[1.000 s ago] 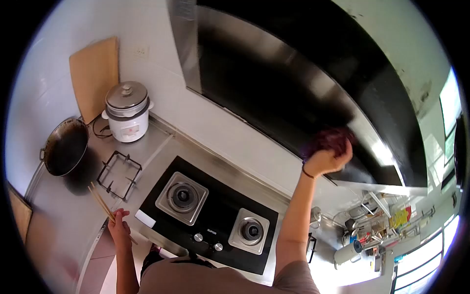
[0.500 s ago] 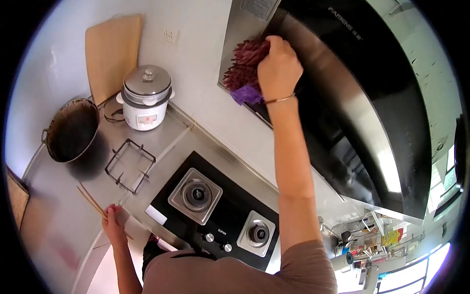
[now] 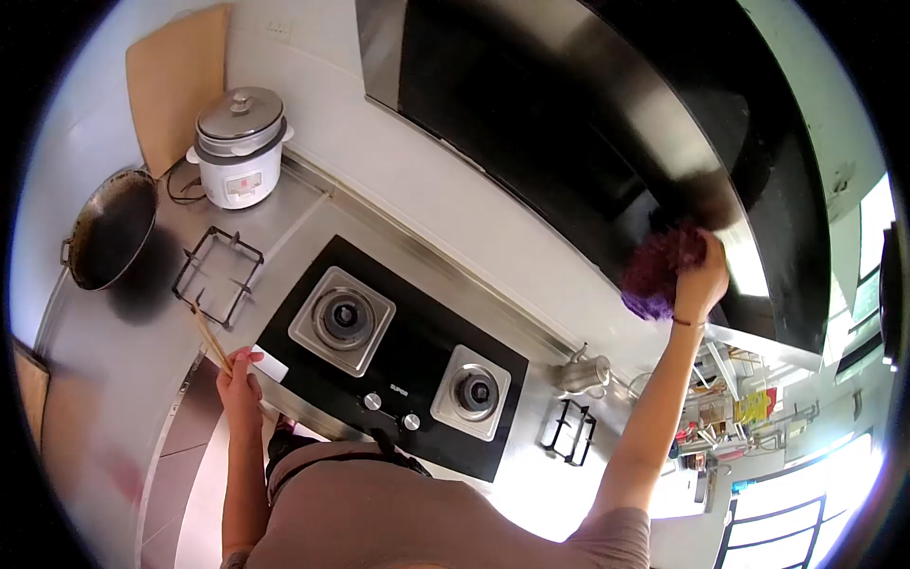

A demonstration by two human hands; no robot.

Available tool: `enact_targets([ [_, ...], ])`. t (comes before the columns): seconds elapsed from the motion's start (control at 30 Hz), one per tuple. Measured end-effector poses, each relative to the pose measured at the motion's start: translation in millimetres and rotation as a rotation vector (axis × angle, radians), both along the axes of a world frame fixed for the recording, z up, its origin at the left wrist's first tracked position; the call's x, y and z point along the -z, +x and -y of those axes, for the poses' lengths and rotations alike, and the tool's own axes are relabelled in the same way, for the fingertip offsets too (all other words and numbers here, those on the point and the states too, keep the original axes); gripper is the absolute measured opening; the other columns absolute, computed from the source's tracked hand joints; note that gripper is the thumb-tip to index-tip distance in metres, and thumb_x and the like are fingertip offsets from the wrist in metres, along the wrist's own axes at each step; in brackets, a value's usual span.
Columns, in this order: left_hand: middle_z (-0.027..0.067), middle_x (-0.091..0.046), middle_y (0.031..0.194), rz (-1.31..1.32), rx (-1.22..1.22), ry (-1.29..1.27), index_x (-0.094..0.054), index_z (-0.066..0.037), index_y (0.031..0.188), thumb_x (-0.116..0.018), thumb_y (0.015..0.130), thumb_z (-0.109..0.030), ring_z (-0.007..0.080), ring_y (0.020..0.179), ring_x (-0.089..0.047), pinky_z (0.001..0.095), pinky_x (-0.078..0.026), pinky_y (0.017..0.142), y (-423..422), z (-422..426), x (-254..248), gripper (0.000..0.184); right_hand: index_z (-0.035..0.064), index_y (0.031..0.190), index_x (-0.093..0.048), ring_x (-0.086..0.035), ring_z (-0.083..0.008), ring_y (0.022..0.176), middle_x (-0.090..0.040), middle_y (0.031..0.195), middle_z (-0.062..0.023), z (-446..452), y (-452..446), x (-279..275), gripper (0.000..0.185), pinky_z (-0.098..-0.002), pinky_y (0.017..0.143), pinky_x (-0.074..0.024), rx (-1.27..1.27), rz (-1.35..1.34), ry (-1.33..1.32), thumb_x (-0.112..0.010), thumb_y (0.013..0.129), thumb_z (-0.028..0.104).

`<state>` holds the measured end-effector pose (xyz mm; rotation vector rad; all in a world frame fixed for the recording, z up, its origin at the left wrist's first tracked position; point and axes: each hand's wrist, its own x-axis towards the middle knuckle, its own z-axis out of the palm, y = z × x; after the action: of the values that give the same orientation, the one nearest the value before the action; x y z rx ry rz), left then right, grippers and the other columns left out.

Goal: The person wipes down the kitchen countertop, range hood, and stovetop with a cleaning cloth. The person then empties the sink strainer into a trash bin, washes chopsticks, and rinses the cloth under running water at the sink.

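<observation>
My right hand (image 3: 701, 282) is closed on a dark red and purple fluffy cloth (image 3: 661, 269), held against the right part of the black range hood (image 3: 550, 114). Low on the left, my left hand (image 3: 241, 379) grips a pair of wooden chopsticks (image 3: 208, 333) that point up and away from me. Between my arms lies the black gas stove (image 3: 393, 365) with two burners, both without their pan supports.
A black wok (image 3: 114, 232), a white rice cooker (image 3: 240, 161) and a wooden board (image 3: 175, 81) stand at the left. One pan support (image 3: 220, 275) lies left of the stove, another (image 3: 570, 431) right of it, near a metal pot (image 3: 581, 373).
From the left end of the hood, my right hand has moved with the cloth to its right part. My left hand still holds the chopsticks, and the view has shifted.
</observation>
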<state>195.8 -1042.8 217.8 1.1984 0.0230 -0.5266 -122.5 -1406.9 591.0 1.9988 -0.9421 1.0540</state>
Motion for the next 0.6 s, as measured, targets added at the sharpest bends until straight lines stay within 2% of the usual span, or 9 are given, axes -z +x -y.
enact_targets([
  [0.03, 0.0073, -0.062, 0.081, -0.003, 0.007, 0.001, -0.057, -0.001, 0.095, -0.051, 0.089, -0.018, 0.0011, 0.037, -0.029, 0.0173, -0.019, 0.033, -3.7, 4.9, -1.2, 0.019, 0.0046, 0.097, -0.060, -0.061, -0.0281, 0.081, -0.063, 0.090, -0.0123, 8.7, -24.9, 12.4, 0.022, -0.0359, 0.073, -0.0475, -0.134, 0.095, -0.117, -0.064, 0.076, 0.011],
  [0.1, 0.0069, -0.062, 0.080, 0.030, 0.047, 0.015, -0.058, -0.002, 0.095, -0.051, 0.089, -0.018, 0.0009, 0.038, -0.029, 0.0167, -0.019, 0.034, -9.9, 13.9, -6.9, 0.019, 0.0016, 0.094, -0.059, -0.060, -0.0257, 0.081, -0.062, 0.090, -0.0098, 24.3, -67.5, 43.3, 0.025, -0.0358, 0.071, -0.0495, -0.375, 0.442, -0.200, -0.065, 0.069, 0.007],
  [0.17, 0.0068, -0.063, 0.080, -0.032, 0.058, 0.021, -0.058, -0.002, 0.095, -0.051, 0.088, -0.019, 0.0008, 0.039, -0.029, 0.0162, -0.020, 0.034, -12.3, 18.7, -13.2, 0.019, 0.0012, 0.090, -0.059, -0.060, -0.0237, 0.079, -0.061, 0.089, -0.0093, 31.1, -92.7, 64.6, 0.022, -0.0325, 0.070, -0.0517, -0.244, 0.794, -0.330, -0.063, 0.069, 0.004],
  [0.23, 0.0065, -0.063, 0.080, -0.016, 0.071, 0.044, -0.058, -0.002, 0.096, -0.051, 0.089, -0.020, 0.0005, 0.039, -0.029, 0.0163, -0.021, 0.034, -11.3, 19.7, -15.0, 0.020, -0.0005, 0.088, -0.058, -0.060, -0.0243, 0.079, -0.061, 0.088, -0.0101, 40.9, -95.8, 68.7, 0.019, -0.0293, 0.072, -0.0531, -0.150, 0.902, -0.379, -0.059, 0.069, 0.005],
  [0.3, 0.0065, -0.063, 0.081, 0.028, 0.070, 0.052, -0.058, -0.002, 0.095, -0.051, 0.089, -0.020, 0.0004, 0.039, -0.029, 0.0164, -0.020, 0.034, -6.4, 12.1, -13.8, 0.020, -0.0031, 0.090, -0.055, -0.061, -0.0248, 0.079, -0.061, 0.094, -0.0126, 47.9, -78.0, 67.9, 0.022, -0.0320, 0.076, -0.0536, -0.394, 1.948, 0.011, -0.056, 0.071, 0.009],
  [0.33, 0.0065, -0.063, 0.082, 0.065, 0.074, 0.053, -0.058, -0.003, 0.095, -0.051, 0.089, -0.021, 0.0003, 0.039, -0.029, 0.0165, -0.020, 0.034, -3.3, 7.9, -11.6, 0.020, -0.0046, 0.103, -0.053, -0.059, -0.0284, 0.092, -0.058, 0.107, -0.0158, 127.1, -138.8, 99.7, 0.033, -0.0427, 0.080, -0.0519, -0.357, 2.019, 0.173, -0.049, 0.079, 0.018],
  [0.37, 0.0065, -0.063, 0.082, 0.066, 0.063, 0.049, -0.058, -0.003, 0.095, -0.051, 0.089, -0.021, 0.0003, 0.039, -0.029, 0.0165, -0.020, 0.034, 0.6, 2.8, -10.7, 0.020, -0.0046, 0.103, -0.053, -0.059, -0.0284, 0.092, -0.058, 0.107, -0.0158, 152.3, -134.5, 128.5, 0.033, -0.0427, 0.080, -0.0519, -0.368, 2.019, 0.183, -0.049, 0.079, 0.018],
  [0.43, 0.0064, -0.063, 0.082, 0.023, -0.043, 0.106, -0.058, -0.003, 0.094, -0.050, 0.089, -0.021, 0.0004, 0.039, -0.029, 0.0168, -0.020, 0.034, 9.5, -13.7, -6.6, 0.020, -0.0003, 0.118, -0.048, -0.052, -0.0325, 0.105, -0.052, 0.120, -0.0161, 176.3, -106.6, 152.6, 0.041, -0.0529, 0.088, -0.0450, -1.222, 1.760, 0.783, -0.040, 0.087, 0.025],
  [0.6, 0.0058, -0.062, 0.081, 0.049, -0.191, 0.146, -0.057, -0.003, 0.096, -0.048, 0.090, -0.021, 0.0008, 0.037, -0.028, 0.0170, -0.019, 0.033, 41.8, -61.9, 36.7, 0.020, 0.0055, 0.126, -0.043, -0.041, -0.0309, 0.117, -0.042, 0.131, -0.0125, 163.8, 77.7, 188.7, 0.047, -0.0515, 0.097, -0.0340, -1.400, 1.667, 1.226, -0.032, 0.090, 0.034],
])
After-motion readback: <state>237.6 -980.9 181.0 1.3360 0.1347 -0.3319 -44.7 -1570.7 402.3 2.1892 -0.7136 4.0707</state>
